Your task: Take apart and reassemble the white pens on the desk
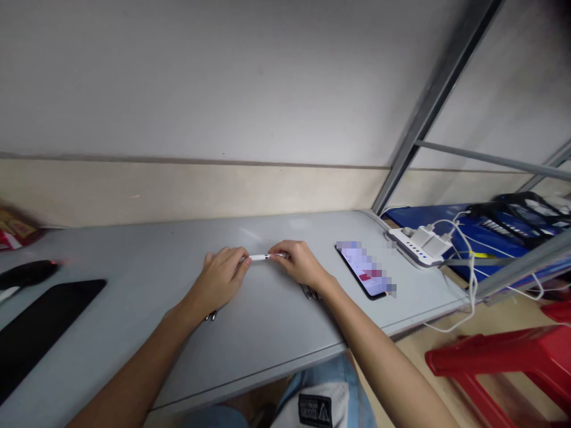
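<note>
Above the grey desk, my two hands hold a slim white pen level between them. My left hand is closed on its left part, thumb and fingers pinched around the barrel. At the other end, my right hand pinches a thin piece beside a dark and silver band. Whether that piece is joined to the barrel is too small to tell. Small shiny metal pieces lie by my right wrist, partly covered by it. Another small metal thing shows beside my left forearm, mostly hidden.
A lit phone lies right of my right hand. Behind it stands a white power strip with chargers and cables. At left are a black mat and a dark mouse-like object. A red stool stands beyond the desk's right edge.
</note>
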Demonstrator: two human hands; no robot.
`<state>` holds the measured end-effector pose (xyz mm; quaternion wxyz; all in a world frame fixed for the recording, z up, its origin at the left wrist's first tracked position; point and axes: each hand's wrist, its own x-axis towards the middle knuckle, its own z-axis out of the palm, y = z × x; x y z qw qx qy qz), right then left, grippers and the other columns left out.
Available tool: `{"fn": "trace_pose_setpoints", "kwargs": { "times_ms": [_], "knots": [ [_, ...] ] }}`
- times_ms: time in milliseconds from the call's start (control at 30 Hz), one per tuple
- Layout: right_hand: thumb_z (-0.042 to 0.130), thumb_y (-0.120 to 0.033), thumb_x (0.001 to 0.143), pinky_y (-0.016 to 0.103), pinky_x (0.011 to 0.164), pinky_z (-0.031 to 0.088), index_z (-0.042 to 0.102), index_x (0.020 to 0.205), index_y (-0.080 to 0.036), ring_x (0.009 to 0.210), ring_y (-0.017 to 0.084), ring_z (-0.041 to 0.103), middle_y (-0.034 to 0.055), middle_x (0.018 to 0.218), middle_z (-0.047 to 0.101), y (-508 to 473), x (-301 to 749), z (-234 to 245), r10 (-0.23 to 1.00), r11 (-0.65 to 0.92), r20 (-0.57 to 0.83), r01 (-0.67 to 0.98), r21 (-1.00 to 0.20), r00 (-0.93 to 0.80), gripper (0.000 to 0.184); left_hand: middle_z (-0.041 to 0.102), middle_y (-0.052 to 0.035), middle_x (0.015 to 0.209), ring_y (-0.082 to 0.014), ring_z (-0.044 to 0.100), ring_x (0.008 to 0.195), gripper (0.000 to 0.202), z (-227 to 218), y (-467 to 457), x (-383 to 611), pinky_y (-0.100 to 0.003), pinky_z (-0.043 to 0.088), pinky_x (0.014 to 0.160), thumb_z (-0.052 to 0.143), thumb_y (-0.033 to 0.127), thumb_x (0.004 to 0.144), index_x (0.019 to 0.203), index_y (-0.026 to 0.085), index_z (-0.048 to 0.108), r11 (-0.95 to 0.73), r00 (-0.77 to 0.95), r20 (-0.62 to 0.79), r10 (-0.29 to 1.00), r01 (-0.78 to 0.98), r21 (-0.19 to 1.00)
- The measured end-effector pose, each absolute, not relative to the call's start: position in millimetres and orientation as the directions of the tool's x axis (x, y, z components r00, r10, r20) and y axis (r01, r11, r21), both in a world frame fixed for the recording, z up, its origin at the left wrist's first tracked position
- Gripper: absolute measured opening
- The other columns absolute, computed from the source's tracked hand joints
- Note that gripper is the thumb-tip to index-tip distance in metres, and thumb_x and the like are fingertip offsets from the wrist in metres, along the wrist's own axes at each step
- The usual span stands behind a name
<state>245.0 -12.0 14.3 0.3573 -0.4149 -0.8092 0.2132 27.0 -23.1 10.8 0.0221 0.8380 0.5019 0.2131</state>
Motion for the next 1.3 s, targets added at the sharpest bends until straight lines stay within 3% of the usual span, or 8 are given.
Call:
{"fn": "trace_pose_setpoints", "kwargs": {
  "times_ms": [167,433,667,833,1133,1300],
  "knots": [
    [0.062,-0.01,0.079,0.026,0.074,0.04,0.066,0.091,-0.02,0.083,0.016,0.055,0.0039,0.09,0.064,-9.4,247.3,14.6,0.805,0.591,0.479,0.544,-0.595,-0.351,0.016,0.065,-0.0027,0.092,-0.0208,0.056,0.089,0.026,11.5,-24.2,28.0,-0.035,0.032,0.08,0.035,0.037,0.095,0.095,0.022,0.056,-0.505,0.413,0.336,0.847,0.821,0.265],
    [0.058,-0.007,0.081,0.028,0.075,0.04,0.069,0.094,-0.022,0.085,0.018,0.057,0.0048,0.091,0.065,-5.5,253.7,9.5,0.839,0.512,0.463,0.703,-0.494,-0.285,0.022,0.065,-0.003,0.113,-0.022,0.055,0.104,0.034,9.3,-24.3,25.0,-0.038,0.031,0.087,0.03,0.034,0.098,0.123,0.033,0.054,-0.535,0.439,0.346,0.829,0.803,0.261],
    [0.055,-0.012,0.086,0.029,0.071,0.039,0.072,0.1,-0.025,0.078,0.019,0.061,0.0067,0.094,0.067,-4.5,259.4,9.2,0.87,0.402,0.458,0.799,-0.448,-0.181,0.025,0.067,-0.0047,0.105,-0.0228,0.056,0.099,0.033,6.8,-21.0,22.1,-0.037,0.032,0.083,0.031,0.032,0.097,0.116,0.03,0.058,-0.498,0.389,0.392,0.834,0.836,0.23],
    [0.053,-0.015,0.09,0.031,0.078,0.038,0.071,0.104,-0.026,0.09,0.02,0.058,0.0071,0.099,0.066,-5.0,257.9,8.5,0.847,0.459,0.483,0.762,-0.456,-0.221,0.025,0.067,-0.0039,0.104,-0.0222,0.057,0.096,0.03,9.4,-22.0,22.6,-0.036,0.032,0.079,0.033,0.031,0.096,0.113,0.03,0.058,-0.489,0.372,0.402,0.837,0.839,0.24],
    [0.053,-0.022,0.092,0.034,0.079,0.03,0.067,0.113,-0.031,0.092,0.02,0.052,0.0058,0.099,0.062,-11.0,246.2,5.7,0.799,0.561,0.493,0.722,-0.405,-0.344,0.026,0.065,-0.0034,0.1,-0.0212,0.056,0.093,0.027,8.2,-24.7,25.3,-0.036,0.031,0.082,0.031,0.035,0.097,0.103,0.024,0.055,-0.485,0.37,0.372,0.851,0.827,0.286],
    [0.056,-0.019,0.09,0.034,0.083,0.031,0.068,0.11,-0.028,0.091,0.019,0.054,0.005,0.097,0.066,-14.9,240.8,7.7,0.778,0.617,0.489,0.631,-0.471,-0.396,0.025,0.063,-0.0033,0.091,-0.0207,0.054,0.09,0.03,10.4,-27.1,26.9,-0.036,0.031,0.08,0.027,0.034,0.098,0.089,0.021,0.053,-0.481,0.381,0.333,0.862,0.823,0.302]
  ]
}}
